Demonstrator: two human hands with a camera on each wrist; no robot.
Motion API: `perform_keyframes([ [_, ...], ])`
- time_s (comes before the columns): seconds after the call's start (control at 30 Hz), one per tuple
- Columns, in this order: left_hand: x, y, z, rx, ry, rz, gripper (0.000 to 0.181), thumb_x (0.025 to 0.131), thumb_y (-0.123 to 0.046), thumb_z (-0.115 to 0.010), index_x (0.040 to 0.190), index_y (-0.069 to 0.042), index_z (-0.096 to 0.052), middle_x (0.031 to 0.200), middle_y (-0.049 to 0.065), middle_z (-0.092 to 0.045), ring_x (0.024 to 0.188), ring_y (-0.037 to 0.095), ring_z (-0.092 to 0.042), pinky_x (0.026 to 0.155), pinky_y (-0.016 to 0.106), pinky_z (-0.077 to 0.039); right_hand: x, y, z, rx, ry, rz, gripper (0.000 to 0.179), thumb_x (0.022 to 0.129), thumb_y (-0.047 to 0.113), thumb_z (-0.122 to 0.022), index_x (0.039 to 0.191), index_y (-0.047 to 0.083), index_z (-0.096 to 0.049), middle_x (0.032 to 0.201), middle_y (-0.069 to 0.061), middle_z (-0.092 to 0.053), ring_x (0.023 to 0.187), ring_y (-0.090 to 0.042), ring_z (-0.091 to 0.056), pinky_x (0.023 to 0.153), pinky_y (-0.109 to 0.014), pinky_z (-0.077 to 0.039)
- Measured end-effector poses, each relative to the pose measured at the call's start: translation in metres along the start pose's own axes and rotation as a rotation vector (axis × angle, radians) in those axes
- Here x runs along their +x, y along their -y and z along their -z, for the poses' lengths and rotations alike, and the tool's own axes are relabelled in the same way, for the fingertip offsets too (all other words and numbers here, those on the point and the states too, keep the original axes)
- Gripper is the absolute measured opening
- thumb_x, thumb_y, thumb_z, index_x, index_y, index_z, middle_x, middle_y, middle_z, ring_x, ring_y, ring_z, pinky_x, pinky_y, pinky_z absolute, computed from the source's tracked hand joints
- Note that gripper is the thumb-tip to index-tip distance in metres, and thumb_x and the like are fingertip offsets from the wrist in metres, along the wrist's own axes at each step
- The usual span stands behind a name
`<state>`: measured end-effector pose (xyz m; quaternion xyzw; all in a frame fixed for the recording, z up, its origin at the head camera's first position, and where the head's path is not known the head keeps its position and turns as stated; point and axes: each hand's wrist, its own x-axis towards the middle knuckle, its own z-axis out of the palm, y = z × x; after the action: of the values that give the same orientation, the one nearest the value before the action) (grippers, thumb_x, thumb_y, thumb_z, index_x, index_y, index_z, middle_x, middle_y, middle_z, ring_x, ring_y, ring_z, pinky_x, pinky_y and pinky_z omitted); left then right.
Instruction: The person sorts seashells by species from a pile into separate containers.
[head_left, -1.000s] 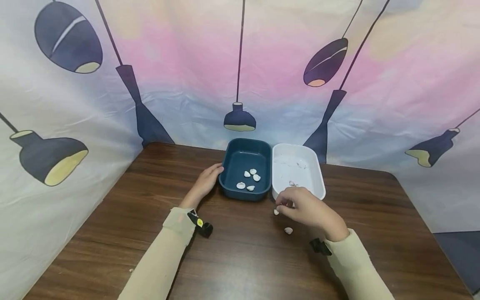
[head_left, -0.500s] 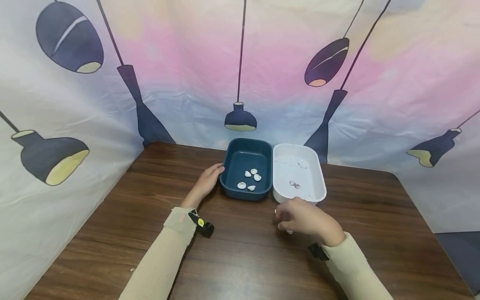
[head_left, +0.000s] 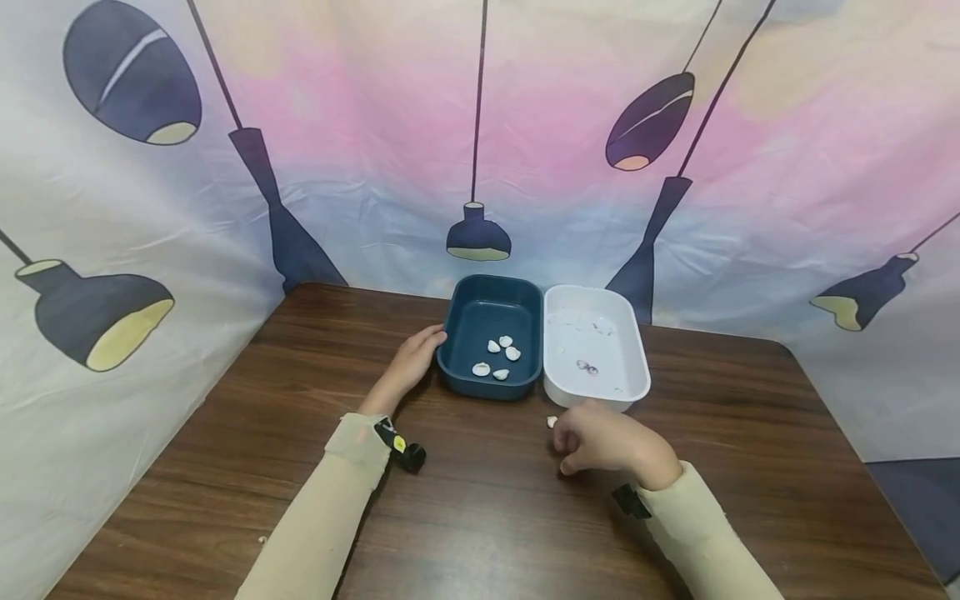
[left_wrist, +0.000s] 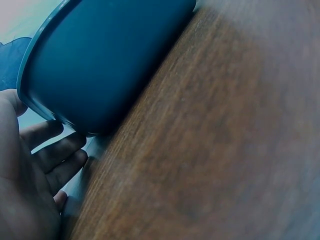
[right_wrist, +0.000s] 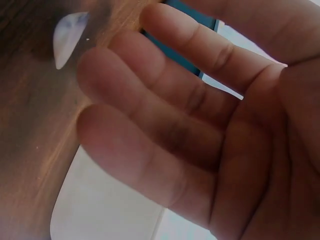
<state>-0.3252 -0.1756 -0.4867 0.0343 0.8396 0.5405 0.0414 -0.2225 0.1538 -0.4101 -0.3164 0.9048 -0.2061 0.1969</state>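
My left hand rests against the left wall of the dark teal tray. In the left wrist view its thumb lies by the rim while the loosely bent fingers touch the outer side. Several white seashells lie inside. My right hand is low over the table before the white tray, fingers loosely curled. Its finger pads show bare in the right wrist view; the thumb tip is out of frame there. One seashell sits on the table just left of this hand, and a purplish-white shell shows beyond the fingertips.
The two trays stand side by side at the back of the brown wooden table. Small purple-tinted shells lie in the white one. Behind the table hangs a cloth printed with lamps. A tiny pale bit lies near the left sleeve.
My right hand has moved from the white tray's front edge toward me. The nearer table seashell, visible before, is now hidden by that hand. My left hand stays at the teal tray.
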Motion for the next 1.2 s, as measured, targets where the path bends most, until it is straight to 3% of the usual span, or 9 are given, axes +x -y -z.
perform_keyframes([
  [0.6,0.0001,-0.0008,0.0005,-0.007,-0.005,-0.010,0.062,0.112,-0.045,-0.041,0.161,-0.007,-0.044,0.165,0.018,-0.041,0.154,0.038,-0.033,0.124,0.058,-0.026,0.0018,-0.0033,-0.0043,-0.010,0.002,-0.051,0.027,0.072,-0.015,-0.079,0.077,0.011,-0.071,0.067,0.007,-0.061,0.060,-0.010,-0.054,0.057,-0.027,-0.048],
  [1.2,-0.0008,-0.0007,0.0005,-0.003,-0.010,-0.015,0.061,0.112,-0.043,-0.041,0.161,-0.006,-0.044,0.165,0.018,-0.042,0.154,0.038,-0.034,0.125,0.057,-0.026,0.0054,-0.0051,-0.0091,-0.045,0.010,-0.071,0.030,0.072,-0.018,-0.076,0.077,0.011,-0.071,0.070,0.007,-0.061,0.063,-0.011,-0.055,0.059,-0.029,-0.049],
])
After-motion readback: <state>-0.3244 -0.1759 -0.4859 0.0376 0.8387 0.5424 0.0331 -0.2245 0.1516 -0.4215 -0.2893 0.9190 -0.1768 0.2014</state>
